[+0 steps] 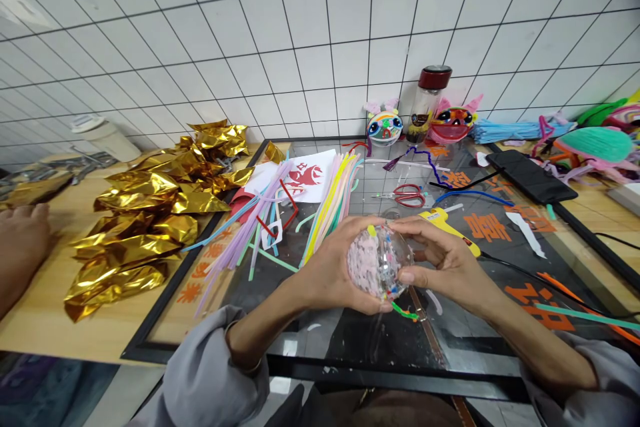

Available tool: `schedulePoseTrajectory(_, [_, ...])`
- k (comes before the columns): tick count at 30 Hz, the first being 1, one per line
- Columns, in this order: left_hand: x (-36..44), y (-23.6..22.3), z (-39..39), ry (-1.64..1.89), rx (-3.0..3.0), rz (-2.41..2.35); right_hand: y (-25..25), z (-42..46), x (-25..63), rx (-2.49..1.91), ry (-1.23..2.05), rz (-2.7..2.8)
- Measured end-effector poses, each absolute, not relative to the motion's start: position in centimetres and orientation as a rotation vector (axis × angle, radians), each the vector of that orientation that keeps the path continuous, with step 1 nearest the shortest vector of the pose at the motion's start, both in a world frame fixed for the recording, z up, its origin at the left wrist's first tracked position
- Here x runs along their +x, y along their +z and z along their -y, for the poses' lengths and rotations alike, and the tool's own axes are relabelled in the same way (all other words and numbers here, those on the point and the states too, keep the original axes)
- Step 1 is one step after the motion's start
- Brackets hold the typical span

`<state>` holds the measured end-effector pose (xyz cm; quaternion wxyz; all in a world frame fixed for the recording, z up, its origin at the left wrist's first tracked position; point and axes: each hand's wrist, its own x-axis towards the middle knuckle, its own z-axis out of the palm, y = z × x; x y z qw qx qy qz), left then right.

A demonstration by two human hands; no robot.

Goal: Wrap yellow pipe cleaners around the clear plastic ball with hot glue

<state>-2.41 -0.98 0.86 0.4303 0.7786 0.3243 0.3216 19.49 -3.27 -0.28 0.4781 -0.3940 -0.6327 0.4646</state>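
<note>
A clear round ball (370, 260) is held between my two hands above the glass-topped table. Pale pink fuzzy strips cover its left part, small coloured bits run down the middle, and the right part is see-through. My left hand (333, 270) wraps around the pink side, fingers along the top and thumb underneath. My right hand (443, 263) grips the clear side with its thumb in front and fingers behind. A short green and orange pipe cleaner (404, 311) hangs at the bottom. Just behind my right hand lies a yellow glue gun (453, 227).
Bundles of pastel pipe cleaners (330, 203), red-handled scissors (410, 195) and a black phone (533, 177) lie around. Decorated balls (384, 127) and a bottle (427, 103) stand by the tiled wall. Gold foil (150, 207) and another person's hand (24, 240) are at left.
</note>
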Motion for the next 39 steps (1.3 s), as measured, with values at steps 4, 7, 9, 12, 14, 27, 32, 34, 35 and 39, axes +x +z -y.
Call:
schedulePoseTrajectory(4, [-2.5, 0.56, 0.9, 0.8, 1.961, -0.781, -0.18, 3.28, 19.47, -0.961, 1.148, 1.549])
schedulePoseTrajectory(7, [-2.53, 0.43, 0.85, 0.801, 1.963, -0.771, -0.01, 3.37, 19.46, -0.976, 1.159, 1.543])
schedulePoseTrajectory(9, [-2.51, 0.47, 0.85, 0.805, 1.956, -0.775, 0.14, 3.45, 19.45, -0.998, 1.171, 1.547])
schedulePoseTrajectory(12, [-2.46, 0.69, 0.9, 0.812, 1.95, -0.769, 0.32, 3.53, 19.42, -1.025, 1.202, 1.537])
schedulePoseTrajectory(14, [-2.42, 0.87, 0.96, 0.814, 1.952, -0.771, 0.36, 3.54, 19.39, -1.039, 1.214, 1.52])
schedulePoseTrajectory(27, [-2.42, 1.09, 1.01, 0.832, 1.99, -0.819, -0.21, 3.41, 19.57, -1.039, 1.214, 1.512])
schedulePoseTrajectory(32, [-2.35, 0.89, 1.02, 0.84, 2.001, -0.829, -0.41, 3.44, 19.6, -1.04, 1.218, 1.505])
schedulePoseTrajectory(34, [-2.32, 0.84, 1.05, 0.84, 1.99, -0.829, -0.45, 3.42, 19.59, -1.043, 1.218, 1.5])
schedulePoseTrajectory(35, [-2.31, 0.84, 1.07, 0.839, 1.982, -0.827, -0.45, 3.39, 19.56, -1.045, 1.216, 1.497])
schedulePoseTrajectory(39, [-2.28, 0.84, 1.09, 0.845, 1.951, -0.816, -0.21, 3.31, 19.35, -1.066, 1.194, 1.49])
